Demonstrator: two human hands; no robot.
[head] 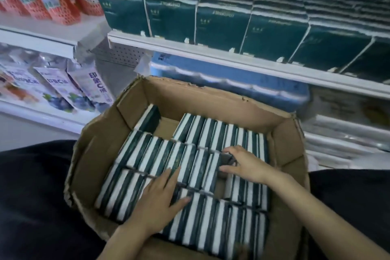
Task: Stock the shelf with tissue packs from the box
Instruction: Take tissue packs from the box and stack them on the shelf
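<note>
So, tissue packs (147,154) on edge in the box (211,95), long edges toward the shelf (211,57). Left hand (158,200) flat on the near rows, fingers straight. Right hand (244,164) nearer the gap (220,184), fingers curled beside the middle row's end pack (211,171); grip unclear.

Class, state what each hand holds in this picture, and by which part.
Left hand rests flat on dark green tissue packs, holding nothing. Right hand seems to pinch the top edge of one pack.
</note>
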